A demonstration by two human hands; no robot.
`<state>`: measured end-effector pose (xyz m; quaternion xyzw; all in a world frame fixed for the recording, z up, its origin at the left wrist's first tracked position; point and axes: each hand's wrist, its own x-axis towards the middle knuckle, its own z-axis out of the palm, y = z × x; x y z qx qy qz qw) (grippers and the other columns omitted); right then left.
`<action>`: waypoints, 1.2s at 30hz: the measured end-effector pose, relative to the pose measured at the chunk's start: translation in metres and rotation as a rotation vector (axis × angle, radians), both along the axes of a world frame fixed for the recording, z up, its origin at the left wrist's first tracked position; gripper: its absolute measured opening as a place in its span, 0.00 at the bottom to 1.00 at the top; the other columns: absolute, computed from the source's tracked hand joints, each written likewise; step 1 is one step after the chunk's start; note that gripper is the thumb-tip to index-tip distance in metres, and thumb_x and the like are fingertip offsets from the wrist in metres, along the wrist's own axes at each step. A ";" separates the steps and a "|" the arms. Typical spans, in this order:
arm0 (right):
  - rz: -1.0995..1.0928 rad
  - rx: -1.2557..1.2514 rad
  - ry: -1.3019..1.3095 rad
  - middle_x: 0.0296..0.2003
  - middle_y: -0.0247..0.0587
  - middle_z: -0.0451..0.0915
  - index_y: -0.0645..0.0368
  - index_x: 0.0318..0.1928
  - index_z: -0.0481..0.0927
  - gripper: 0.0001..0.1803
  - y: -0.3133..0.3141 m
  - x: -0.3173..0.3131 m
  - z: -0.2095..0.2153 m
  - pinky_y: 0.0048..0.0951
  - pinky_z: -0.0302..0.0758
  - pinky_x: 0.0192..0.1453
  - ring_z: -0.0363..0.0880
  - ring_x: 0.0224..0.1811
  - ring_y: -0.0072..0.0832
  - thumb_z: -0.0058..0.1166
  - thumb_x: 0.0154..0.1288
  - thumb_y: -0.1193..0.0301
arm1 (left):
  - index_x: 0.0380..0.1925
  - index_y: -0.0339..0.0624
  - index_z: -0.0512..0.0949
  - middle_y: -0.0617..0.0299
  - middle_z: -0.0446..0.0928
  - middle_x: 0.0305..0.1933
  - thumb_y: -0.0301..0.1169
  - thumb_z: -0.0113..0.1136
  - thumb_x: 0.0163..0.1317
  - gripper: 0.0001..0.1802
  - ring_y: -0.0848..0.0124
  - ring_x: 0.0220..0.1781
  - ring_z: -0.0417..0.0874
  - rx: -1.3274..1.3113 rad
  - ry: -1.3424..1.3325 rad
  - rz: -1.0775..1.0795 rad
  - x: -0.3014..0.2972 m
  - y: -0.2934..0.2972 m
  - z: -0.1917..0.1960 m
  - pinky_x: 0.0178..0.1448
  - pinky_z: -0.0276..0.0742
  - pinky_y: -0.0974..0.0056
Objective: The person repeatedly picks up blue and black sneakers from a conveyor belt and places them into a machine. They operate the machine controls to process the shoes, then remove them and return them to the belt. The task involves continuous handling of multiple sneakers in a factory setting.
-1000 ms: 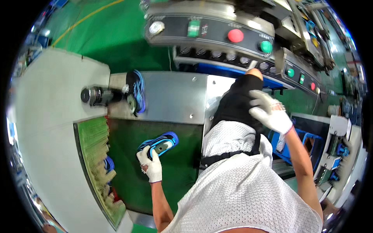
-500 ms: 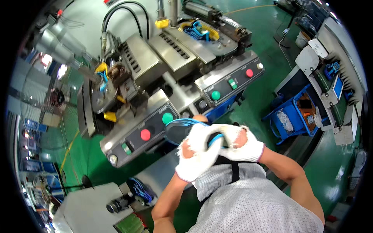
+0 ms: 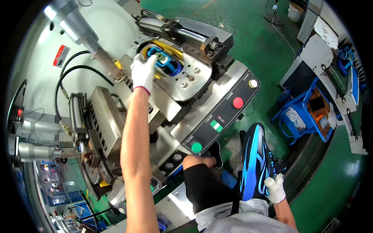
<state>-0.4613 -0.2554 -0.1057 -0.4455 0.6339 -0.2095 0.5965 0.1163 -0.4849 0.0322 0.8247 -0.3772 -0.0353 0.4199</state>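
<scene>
1. A grey steel press machine [image 3: 182, 83] carries a round opening ringed in yellow, with a blue shoe [image 3: 165, 62] seated inside.
2. A black sneaker [image 3: 254, 161] with glossy blue stripes hangs low at the right.
3. The white-gloved left hand [image 3: 143, 72] rests on the opening's rim, fingers loosely spread; the gloved right hand [image 3: 275, 188] grips the sneaker's heel.

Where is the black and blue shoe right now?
In the head view, the black and blue shoe is at lower right, held upright by the gloved right hand, just right of the machine's control panel.
</scene>
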 end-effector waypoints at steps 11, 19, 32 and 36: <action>-0.149 0.147 -0.175 0.36 0.27 0.72 0.56 0.46 0.70 0.29 -0.027 -0.012 -0.018 0.27 0.70 0.35 0.69 0.32 0.18 0.73 0.56 0.54 | 0.62 0.45 0.83 0.51 0.86 0.57 0.36 0.63 0.71 0.21 0.59 0.59 0.87 -0.316 -0.126 0.059 0.048 -0.082 -0.049 0.67 0.79 0.57; -0.277 -0.029 -0.499 0.33 0.23 0.73 0.55 0.59 0.78 0.21 -0.053 0.052 0.031 0.27 0.74 0.39 0.71 0.33 0.16 0.66 0.67 0.71 | 0.63 0.37 0.80 0.51 0.85 0.59 0.26 0.58 0.74 0.19 0.61 0.62 0.84 -0.736 -0.029 -0.140 -0.092 0.060 0.076 0.70 0.76 0.60; 0.649 -0.894 0.201 0.56 0.55 0.84 0.75 0.62 0.78 0.51 -0.300 0.376 0.216 0.38 0.79 0.61 0.83 0.58 0.36 0.71 0.58 0.37 | 0.52 0.44 0.85 0.49 0.82 0.57 0.14 0.51 0.48 0.29 0.45 0.68 0.80 -0.052 0.415 -0.595 -0.194 0.437 -0.069 0.82 0.64 0.36; 0.885 -0.994 0.457 0.54 0.60 0.87 0.70 0.53 0.86 0.40 -0.367 0.482 0.192 0.39 0.82 0.62 0.88 0.54 0.43 0.68 0.57 0.43 | 0.53 0.45 0.84 0.51 0.82 0.56 0.14 0.53 0.47 0.31 0.47 0.67 0.80 -0.023 0.403 -0.639 -0.194 0.466 -0.118 0.83 0.61 0.34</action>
